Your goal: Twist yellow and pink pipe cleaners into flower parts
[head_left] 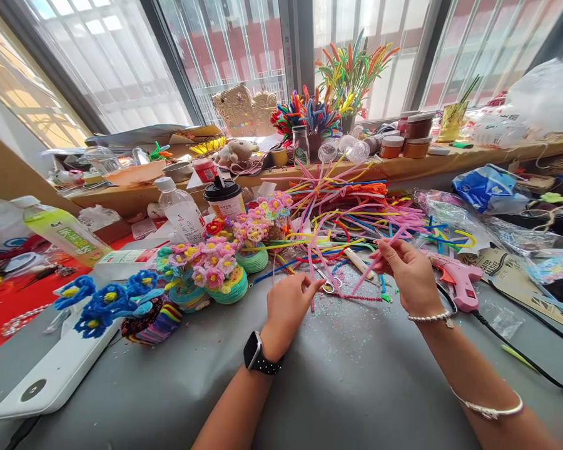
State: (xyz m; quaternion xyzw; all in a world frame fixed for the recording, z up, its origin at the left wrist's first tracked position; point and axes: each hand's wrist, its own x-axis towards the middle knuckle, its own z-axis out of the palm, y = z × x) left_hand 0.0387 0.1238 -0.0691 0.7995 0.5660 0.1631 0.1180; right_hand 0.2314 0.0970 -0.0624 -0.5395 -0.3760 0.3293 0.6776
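Observation:
My right hand pinches a pink pipe cleaner, which slants down to the left over the grey tabletop. Closed at the fingertips, my left hand is beside the scissors; whether anything thin is between its thumb and finger I cannot make out. Beyond both hands spreads a tangled pile of colourful pipe cleaners. A dark red pipe cleaner lies on the table between the hands, amid scattered glitter. Right of my right hand rests a pink glue gun with a black cord.
Fuzzy pink flowers in a striped pot and blue flowers stand to the left, near a white device. Behind them are a clear bottle and a lidded cup. Plastic packaging crowds the right.

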